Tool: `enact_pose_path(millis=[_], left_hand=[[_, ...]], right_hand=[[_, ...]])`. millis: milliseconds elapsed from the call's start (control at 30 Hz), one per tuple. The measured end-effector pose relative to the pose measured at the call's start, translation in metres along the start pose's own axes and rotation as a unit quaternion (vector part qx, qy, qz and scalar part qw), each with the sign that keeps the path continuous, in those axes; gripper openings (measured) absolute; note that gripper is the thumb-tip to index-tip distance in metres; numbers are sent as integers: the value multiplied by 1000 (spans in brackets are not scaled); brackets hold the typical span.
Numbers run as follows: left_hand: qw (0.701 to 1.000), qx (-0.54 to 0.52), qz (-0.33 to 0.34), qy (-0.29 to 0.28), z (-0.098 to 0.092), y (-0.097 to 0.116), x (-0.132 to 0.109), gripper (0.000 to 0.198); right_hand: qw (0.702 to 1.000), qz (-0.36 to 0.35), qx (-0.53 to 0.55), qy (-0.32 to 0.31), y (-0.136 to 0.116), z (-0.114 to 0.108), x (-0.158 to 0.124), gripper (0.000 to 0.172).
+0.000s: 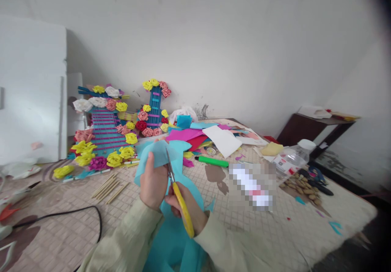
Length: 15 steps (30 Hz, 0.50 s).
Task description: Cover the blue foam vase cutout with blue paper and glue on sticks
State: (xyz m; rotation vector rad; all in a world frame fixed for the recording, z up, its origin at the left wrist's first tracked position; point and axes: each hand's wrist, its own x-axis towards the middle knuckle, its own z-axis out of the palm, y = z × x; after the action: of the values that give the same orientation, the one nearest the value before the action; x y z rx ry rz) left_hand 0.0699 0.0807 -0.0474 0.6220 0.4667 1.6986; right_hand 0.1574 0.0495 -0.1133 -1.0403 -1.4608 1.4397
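My left hand (152,184) is closed on a piece of turquoise paper (149,156), holding it up with the thumb in front. Yellow-handled scissors (183,209) are in my right hand (188,202), its fingers wrapped round the handles. The blades point up and away from me and lie against the right part of the held piece. Below both hands, a larger sheet of turquoise crepe paper (171,243) spreads over the table toward me.
Behind stand two ladder-like crafts with paper flowers (105,129) (155,109). Wooden sticks (105,188) lie left. Coloured paper sheets (186,134), a green marker (213,161), a plastic bottle (290,160) and peanuts (301,187) are farther right. A black cable (61,212) crosses the left side.
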Motion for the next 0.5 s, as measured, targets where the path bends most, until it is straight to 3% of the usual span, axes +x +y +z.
enact_pose_path(millis=[167, 500], left_hand=[[999, -27, 34, 11, 4, 1, -3, 32], [998, -44, 38, 0, 1, -1, -1, 32]], right_hand=[[999, 15, 50, -8, -2, 1, -1, 33], [996, 46, 81, -2, -4, 2, -1, 36]])
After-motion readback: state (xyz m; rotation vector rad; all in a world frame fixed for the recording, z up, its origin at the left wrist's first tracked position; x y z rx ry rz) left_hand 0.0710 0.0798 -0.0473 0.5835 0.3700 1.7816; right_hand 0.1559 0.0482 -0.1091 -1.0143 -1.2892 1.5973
